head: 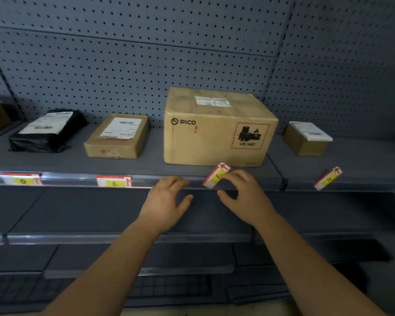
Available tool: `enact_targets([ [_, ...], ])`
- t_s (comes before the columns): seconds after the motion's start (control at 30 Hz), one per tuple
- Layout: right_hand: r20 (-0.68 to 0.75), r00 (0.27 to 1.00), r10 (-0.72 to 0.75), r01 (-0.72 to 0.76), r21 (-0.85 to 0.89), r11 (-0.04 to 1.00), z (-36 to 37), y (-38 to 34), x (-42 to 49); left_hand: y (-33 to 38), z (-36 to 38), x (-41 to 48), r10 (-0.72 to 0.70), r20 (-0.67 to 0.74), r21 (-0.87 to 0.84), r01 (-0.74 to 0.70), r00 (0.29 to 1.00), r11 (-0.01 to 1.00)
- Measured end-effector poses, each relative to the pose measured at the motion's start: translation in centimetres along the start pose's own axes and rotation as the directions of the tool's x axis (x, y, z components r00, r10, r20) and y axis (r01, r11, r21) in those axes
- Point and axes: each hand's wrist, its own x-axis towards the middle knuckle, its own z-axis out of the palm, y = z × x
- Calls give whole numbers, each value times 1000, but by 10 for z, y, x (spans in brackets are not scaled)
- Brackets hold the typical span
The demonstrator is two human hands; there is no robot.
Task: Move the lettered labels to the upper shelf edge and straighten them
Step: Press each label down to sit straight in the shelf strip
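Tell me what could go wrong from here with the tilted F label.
1. The F label sits tilted, with only fingertips of the right hand on it and the thumb clear below; it may slip off the shelf edge rather than seat level.
2. The PICO box stands close behind, so an upward push could snag the label's top corner.
3. The G label is also tilted and could be overlooked.

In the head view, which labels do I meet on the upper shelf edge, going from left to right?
label D, straight → label E, straight → label F, tilted → last label, tilted, its letter too blurred to read.
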Motion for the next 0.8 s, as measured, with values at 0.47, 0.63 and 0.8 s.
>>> enact_targets([
  [0.47, -2, 989, -151, 146, -252, 957, -4, 34, 37, 36, 32, 26, -104, -27, 51, 105, 994, 993],
  [0.63, 27, 995, -101, 105, -244, 964, 5, 57, 5, 50, 50, 30, -81, -26, 119, 83, 996, 989],
  [0.8, 47, 993, -107, 115, -227, 967, 12, 67, -6, 59, 62, 31, -90, -79, 179, 103, 993, 978],
])
